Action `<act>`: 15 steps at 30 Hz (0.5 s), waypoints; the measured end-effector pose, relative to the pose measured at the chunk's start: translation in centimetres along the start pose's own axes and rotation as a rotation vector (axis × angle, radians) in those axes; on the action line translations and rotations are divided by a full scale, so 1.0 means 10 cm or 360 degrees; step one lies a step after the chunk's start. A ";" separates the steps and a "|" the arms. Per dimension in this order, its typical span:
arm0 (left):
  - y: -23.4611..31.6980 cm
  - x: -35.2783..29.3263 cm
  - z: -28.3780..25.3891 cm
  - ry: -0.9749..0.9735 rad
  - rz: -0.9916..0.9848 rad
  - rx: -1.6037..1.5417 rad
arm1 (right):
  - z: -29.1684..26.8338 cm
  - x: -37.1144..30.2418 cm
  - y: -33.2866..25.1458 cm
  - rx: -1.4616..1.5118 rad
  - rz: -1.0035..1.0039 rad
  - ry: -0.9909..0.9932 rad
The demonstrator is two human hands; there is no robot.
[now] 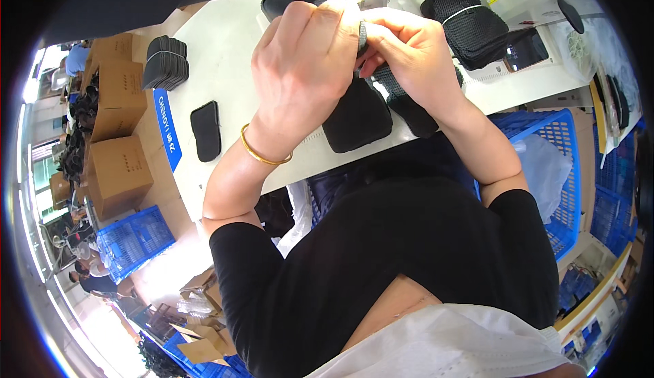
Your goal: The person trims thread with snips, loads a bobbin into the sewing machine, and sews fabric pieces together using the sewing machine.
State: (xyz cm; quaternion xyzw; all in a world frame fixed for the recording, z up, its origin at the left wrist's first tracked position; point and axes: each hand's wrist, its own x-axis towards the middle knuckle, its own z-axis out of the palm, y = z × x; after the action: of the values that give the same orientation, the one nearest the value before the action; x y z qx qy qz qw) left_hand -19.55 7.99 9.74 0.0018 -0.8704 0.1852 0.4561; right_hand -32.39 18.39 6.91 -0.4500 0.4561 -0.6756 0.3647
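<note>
The left hand [300,71] and the right hand [417,54] were both closed on a small dark piece [362,39], held up over the white table [235,71]. The hands hid most of it, so its whole shape could not be told. If the pinch got loose, the piece could drop onto the black pad [357,119] and be hard to spot, dark on dark. Pulling too hard might bend it. If the right hand dipped, it could bump the dark pile [413,111] beside the pad.
</note>
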 end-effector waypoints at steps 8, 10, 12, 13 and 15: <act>-0.02 0.01 -0.01 -0.0143 -0.0185 -0.0071 | -0.02 0.07 0.08 0.0035 0.0057 0.0057; -0.04 -0.02 -0.01 -0.0072 -0.0197 -0.0114 | -0.04 0.08 0.09 0.0014 0.0057 0.0055; -0.07 -0.03 -0.05 -0.0085 -0.0301 -0.0402 | -0.08 0.07 0.09 -0.0033 -0.0024 -0.0017; -0.10 -0.06 -0.06 0.0002 -0.0333 -0.0494 | -0.09 0.06 0.08 -0.0033 -0.0016 -0.0018; -0.22 -0.21 0.00 0.0281 -0.0487 -0.0619 | -0.14 0.03 0.04 -0.0165 -0.0074 0.0106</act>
State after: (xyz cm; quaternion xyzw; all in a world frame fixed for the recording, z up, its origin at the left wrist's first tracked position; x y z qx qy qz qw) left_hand -17.89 5.62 8.76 0.0296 -0.8361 -0.0572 0.5448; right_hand -33.75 18.34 6.36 -0.4559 0.4919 -0.6740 0.3098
